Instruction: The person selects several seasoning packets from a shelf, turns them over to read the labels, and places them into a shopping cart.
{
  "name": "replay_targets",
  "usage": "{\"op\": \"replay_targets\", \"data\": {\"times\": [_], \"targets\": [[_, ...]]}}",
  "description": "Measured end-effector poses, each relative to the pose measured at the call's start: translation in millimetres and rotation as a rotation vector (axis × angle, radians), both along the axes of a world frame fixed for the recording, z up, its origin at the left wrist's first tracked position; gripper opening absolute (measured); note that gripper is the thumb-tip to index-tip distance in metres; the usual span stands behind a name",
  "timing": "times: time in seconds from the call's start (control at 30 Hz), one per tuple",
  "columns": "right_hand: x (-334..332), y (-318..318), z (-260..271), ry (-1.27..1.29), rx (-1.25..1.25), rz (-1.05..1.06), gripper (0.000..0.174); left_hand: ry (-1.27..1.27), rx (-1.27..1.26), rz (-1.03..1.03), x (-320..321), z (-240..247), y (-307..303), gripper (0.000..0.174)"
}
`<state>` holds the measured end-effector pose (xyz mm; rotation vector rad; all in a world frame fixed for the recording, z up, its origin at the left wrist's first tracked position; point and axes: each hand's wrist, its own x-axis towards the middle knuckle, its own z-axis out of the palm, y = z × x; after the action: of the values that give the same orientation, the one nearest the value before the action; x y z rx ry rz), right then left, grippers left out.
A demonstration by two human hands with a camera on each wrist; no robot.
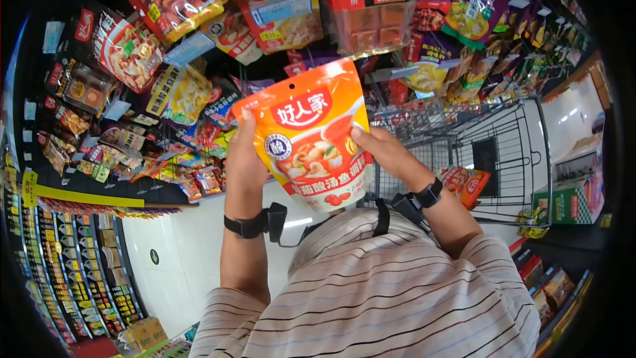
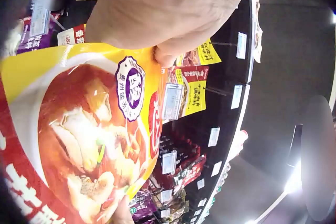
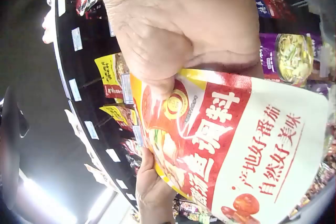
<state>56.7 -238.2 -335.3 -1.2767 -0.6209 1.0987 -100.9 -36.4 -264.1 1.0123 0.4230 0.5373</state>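
Observation:
An orange, yellow and white seasoning pouch (image 1: 318,146) is held upright in front of the person's chest, its printed front towards the head camera. The left hand (image 1: 245,159) grips its left edge, thumb on the front. On the right edge the right hand (image 1: 387,152) pinches the pouch with its thumb on the front and the fingers behind. In the left wrist view the left hand (image 2: 168,8) covers an edge of the pouch (image 2: 89,129). The right wrist view has the right hand (image 3: 184,29) over the pouch (image 3: 220,145), its thumb pressing the printed face.
Hanging packets (image 1: 285,20) and price tags fill the shelf ahead and to the left. A wire shopping cart (image 1: 507,159) stands at the right, with an orange packet (image 1: 467,182) in it. Stocked shelves (image 1: 73,265) line the lower left beside pale floor (image 1: 156,232).

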Motion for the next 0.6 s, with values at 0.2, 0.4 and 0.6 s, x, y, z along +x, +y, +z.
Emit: {"op": "replay_targets", "data": {"times": [0.2, 0.4, 0.6], "targets": [[-2, 7, -15, 0.135, 0.089, -0.069, 0.049, -0.012, -0.011, -0.005, 2, 0, 5, 0.049], [-2, 13, -12, 0.055, 0.058, -0.116, 0.048, -0.014, -0.009, 0.013, -1, -6, 16, 0.050], [-4, 21, -14, 0.081, 0.080, -0.131, 0.050, -0.028, 0.092, -0.002, -3, 3, 32, 0.051]]}}
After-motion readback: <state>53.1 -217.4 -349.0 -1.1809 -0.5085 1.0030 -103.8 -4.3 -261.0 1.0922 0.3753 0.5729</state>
